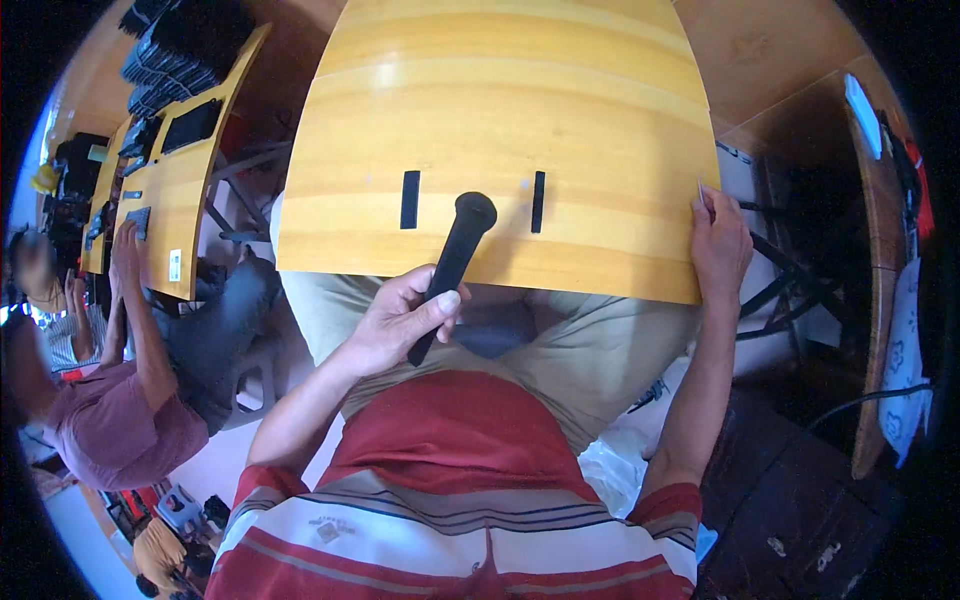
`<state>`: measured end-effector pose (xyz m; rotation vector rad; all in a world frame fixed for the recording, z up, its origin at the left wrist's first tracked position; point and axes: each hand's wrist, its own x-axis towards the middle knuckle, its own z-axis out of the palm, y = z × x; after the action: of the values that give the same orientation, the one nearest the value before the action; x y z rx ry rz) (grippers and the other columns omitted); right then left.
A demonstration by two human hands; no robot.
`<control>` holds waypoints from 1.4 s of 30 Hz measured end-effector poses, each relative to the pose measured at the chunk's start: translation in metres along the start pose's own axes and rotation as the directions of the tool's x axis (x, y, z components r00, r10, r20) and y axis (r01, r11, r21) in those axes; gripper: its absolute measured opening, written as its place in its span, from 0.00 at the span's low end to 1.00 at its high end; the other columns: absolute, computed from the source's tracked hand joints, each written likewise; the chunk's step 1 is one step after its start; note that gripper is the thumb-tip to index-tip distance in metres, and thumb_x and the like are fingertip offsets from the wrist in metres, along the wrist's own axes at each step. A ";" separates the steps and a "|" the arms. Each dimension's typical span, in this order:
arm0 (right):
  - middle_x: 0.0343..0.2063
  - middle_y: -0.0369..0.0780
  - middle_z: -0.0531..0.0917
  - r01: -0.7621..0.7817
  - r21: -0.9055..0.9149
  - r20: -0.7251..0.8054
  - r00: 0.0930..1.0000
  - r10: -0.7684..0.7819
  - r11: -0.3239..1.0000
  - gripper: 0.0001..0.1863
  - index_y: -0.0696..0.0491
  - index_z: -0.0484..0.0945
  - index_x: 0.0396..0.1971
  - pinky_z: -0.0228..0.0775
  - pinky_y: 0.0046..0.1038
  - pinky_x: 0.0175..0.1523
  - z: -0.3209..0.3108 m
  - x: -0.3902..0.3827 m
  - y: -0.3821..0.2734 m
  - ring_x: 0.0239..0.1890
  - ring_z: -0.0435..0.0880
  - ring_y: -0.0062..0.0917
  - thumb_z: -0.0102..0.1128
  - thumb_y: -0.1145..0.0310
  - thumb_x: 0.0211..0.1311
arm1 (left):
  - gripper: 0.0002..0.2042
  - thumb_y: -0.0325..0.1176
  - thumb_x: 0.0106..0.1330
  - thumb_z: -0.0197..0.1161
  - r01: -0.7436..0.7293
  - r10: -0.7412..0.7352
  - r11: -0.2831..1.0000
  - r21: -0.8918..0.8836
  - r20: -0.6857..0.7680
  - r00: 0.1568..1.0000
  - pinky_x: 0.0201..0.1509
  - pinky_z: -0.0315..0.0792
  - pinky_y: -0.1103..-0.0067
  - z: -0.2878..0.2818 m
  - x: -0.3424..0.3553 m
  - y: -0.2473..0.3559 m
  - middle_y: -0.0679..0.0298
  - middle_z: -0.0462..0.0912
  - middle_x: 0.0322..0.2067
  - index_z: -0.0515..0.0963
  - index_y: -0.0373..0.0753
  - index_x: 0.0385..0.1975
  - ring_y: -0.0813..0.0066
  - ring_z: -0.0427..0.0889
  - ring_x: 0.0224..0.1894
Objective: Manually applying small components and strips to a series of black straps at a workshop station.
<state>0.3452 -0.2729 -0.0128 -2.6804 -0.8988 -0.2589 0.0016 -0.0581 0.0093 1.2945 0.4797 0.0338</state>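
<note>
My left hand [410, 315] grips a long black strap-like piece [452, 262] with a rounded top end, held upright at a slant over the front edge of the yellow wooden table [500, 90]. Two short black strips [409, 200] [538, 202] lie apart on the tabletop, one either side of the piece's top. At the table's right edge, my right hand [720, 240] has its fingers curled closed around a thin pale item [702, 188], too small to make out.
At the left, co-workers [130, 400] sit at similar tables [165, 240] with stacked black goods [180, 60]. A wooden ledge [865, 300] with pale cloth [900, 360] stands at the right, near dark metal frames [790, 290] and a cable [850, 405]. A plastic bag [610, 470] lies below.
</note>
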 end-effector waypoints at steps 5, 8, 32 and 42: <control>0.41 0.44 0.81 0.152 0.326 -0.077 0.988 -0.134 0.933 0.12 0.57 0.77 0.47 0.73 0.30 0.47 -0.003 -0.020 -0.032 0.40 0.82 0.32 0.55 0.69 0.67 | 0.12 0.40 0.74 0.56 -0.063 0.063 0.966 -0.252 -0.009 0.998 0.35 0.73 0.83 0.006 0.014 0.011 0.69 0.76 0.29 0.75 0.36 0.44 0.82 0.75 0.29; 0.37 0.39 0.79 -0.129 0.862 0.181 0.982 -0.059 0.491 0.10 0.58 0.76 0.43 0.72 0.27 0.44 -0.012 -0.058 -0.093 0.42 0.79 0.23 0.56 0.71 0.65 | 0.11 0.38 0.74 0.56 -0.060 0.010 0.899 -0.434 -0.116 0.993 0.38 0.75 0.81 0.010 0.030 0.022 0.68 0.78 0.29 0.75 0.36 0.45 0.80 0.77 0.30; 0.35 0.42 0.83 0.239 0.859 -0.109 0.950 -0.294 0.452 0.16 0.56 0.82 0.42 0.75 0.24 0.29 -0.009 -0.084 -0.188 0.29 0.84 0.26 0.73 0.76 0.51 | 0.17 0.25 0.64 0.66 -0.285 0.247 0.944 -0.164 -0.219 0.944 0.52 0.76 0.79 0.009 0.040 0.024 0.61 0.82 0.45 0.74 0.33 0.51 0.78 0.80 0.44; 0.33 0.40 0.84 0.098 0.968 -0.021 0.950 -0.311 0.233 0.13 0.57 0.82 0.41 0.70 0.21 0.29 0.008 -0.069 -0.192 0.29 0.81 0.19 0.70 0.79 0.55 | 0.12 0.26 0.63 0.68 -0.202 0.173 0.967 -0.152 -0.185 0.967 0.40 0.74 0.85 -0.011 0.050 0.030 0.66 0.84 0.37 0.79 0.36 0.46 0.83 0.80 0.40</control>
<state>0.1739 -0.1627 0.0049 -1.3757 -0.9895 0.4136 0.0498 -0.0249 0.0187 1.1699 0.4875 0.3408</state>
